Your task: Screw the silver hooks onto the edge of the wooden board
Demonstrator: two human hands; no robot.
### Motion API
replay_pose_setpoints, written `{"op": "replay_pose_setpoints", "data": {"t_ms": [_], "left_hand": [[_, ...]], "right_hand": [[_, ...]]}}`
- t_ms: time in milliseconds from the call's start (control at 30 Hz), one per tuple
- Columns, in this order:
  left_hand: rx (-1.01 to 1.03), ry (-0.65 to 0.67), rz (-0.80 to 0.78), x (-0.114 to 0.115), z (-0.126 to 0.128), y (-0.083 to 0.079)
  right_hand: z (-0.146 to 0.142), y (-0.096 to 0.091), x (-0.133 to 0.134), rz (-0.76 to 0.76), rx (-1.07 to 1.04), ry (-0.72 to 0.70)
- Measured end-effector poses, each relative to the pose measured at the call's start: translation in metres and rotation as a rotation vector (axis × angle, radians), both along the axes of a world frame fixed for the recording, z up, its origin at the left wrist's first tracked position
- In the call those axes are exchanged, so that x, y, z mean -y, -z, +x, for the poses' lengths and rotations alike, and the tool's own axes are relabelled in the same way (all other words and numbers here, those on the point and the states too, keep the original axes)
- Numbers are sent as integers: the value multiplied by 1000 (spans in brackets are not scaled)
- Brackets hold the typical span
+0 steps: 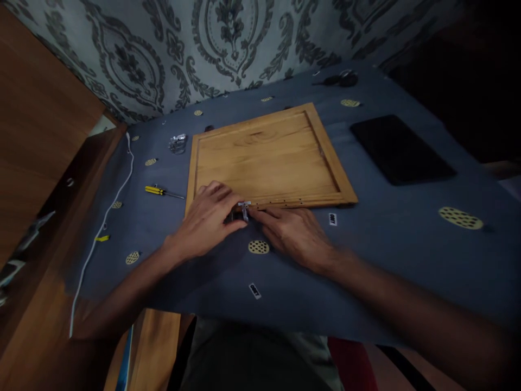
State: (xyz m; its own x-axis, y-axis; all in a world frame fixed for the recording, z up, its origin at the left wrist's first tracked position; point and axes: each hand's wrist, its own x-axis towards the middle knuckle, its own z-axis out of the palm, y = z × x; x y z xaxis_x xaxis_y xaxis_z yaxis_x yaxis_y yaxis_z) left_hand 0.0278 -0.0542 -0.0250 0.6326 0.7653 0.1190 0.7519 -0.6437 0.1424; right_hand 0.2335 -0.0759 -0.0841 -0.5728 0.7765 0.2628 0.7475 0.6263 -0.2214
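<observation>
A framed wooden cabinet door (260, 157) lies flat on the cloth-covered table, its near edge towards me. At that edge a small metal hinge (245, 210) sits between the thumb and fingers of my left hand (211, 220), which is closed on it. My right hand (295, 233) is closed just right of the hinge, its fingers pressed together and their tips at the door's edge. What those fingertips hold, if anything, is hidden. Several small dark holes or screws dot the frame's near rail beside my right hand.
Left of the door are a yellow-handled screwdriver (163, 191) and a clump of metal hardware (178, 143). A white cord (122, 187) runs along the table's left side. A black tablet-like slab (401, 149) lies at right, with a dark tool (342, 79) farther back.
</observation>
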Motion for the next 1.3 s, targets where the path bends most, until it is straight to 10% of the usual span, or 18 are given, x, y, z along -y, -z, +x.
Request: {"op": "replay_pose_setpoints", "data": {"t_ms": [233, 567, 833, 1067, 1300], "left_hand": [[181, -261, 112, -15, -67, -17], [23, -669, 232, -47, -200, 31], [67, -581, -28, -53, -212, 40], [272, -554, -190, -33, -222, 4], [732, -607, 178, -9, -185, -42]], "right_hand": [[1, 4, -1, -10, 40, 4], [10, 27, -9, 218, -62, -80], [7, 17, -6, 107, 17, -50], [-1, 2, -2, -60, 55, 32], [-1, -2, -1, -87, 16, 25]]}}
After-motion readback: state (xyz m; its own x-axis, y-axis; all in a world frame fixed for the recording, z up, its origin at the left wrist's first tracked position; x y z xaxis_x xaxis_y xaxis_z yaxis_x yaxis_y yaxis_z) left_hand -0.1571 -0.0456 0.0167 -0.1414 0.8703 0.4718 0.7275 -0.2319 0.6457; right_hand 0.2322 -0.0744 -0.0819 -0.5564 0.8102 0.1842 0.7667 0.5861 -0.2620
